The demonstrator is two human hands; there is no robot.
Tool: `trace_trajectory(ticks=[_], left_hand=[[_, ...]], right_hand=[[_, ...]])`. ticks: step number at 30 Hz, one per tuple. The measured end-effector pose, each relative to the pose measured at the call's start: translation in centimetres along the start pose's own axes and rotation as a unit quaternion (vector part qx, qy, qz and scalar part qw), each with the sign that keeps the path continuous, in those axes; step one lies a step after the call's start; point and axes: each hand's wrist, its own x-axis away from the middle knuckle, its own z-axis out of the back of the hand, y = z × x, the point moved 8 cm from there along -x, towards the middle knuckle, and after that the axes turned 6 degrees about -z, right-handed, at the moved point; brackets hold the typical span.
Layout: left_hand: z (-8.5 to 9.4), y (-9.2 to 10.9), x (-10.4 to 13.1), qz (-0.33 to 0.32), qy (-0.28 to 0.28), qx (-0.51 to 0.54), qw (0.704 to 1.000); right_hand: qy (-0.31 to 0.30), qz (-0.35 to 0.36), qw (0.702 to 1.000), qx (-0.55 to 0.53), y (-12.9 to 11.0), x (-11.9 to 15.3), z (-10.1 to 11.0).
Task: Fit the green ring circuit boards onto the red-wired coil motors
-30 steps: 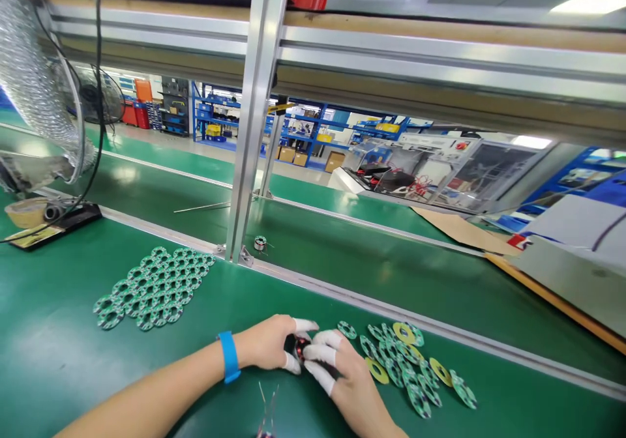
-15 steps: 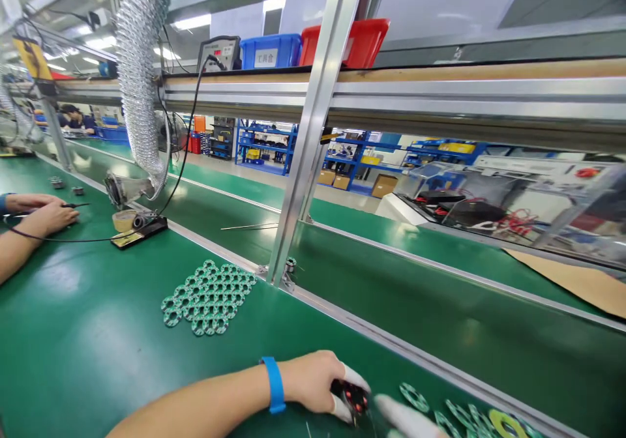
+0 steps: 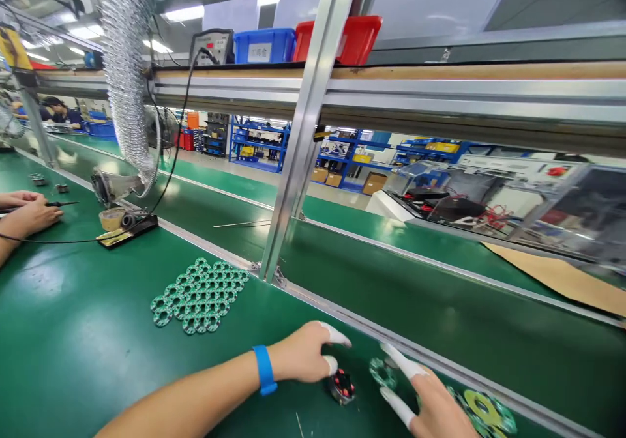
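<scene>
My left hand (image 3: 308, 354), with a blue wristband and white finger cots, has thumb and forefinger spread. Just below its thumb, a small round coil part (image 3: 342, 386) with red and black tops rests on the green bench. My right hand (image 3: 430, 395) comes in from the lower right, its white-tipped fingers apart. A green ring-shaped circuit board (image 3: 383, 374) lies by those fingertips; whether they touch it I cannot tell. More ring boards and a yellow ring (image 3: 483, 407) lie beyond my right hand, partly hidden by it.
Many ring boards (image 3: 200, 298) lie in a flat cluster left of the metal post (image 3: 293, 158). Another person's hands (image 3: 34, 215) hold a thin dark tool at far left. A ribbed exhaust hose (image 3: 128, 73) hangs near a tape roll (image 3: 111, 219). Bins stand on the shelf above.
The coil part was between my left fingers and now sits on the bench, let go. My left hand has risen slightly and opened. The right hand has come further into view beside a ring board.
</scene>
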Motion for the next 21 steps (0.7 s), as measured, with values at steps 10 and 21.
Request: trace_trajectory(ticks=[10, 21], left_hand=[[-1.1, 1.6, 0.3, 0.05, 0.029, 0.041, 0.998], [-1.3, 1.4, 0.3, 0.054, 0.018, 0.067, 0.996]], right_hand=[[-0.01, 0.075, 0.987, -0.141, -6.1, 1.4, 1.7], [-0.042, 0.05, 0.981, -0.185, -6.4, 1.4, 1.4]])
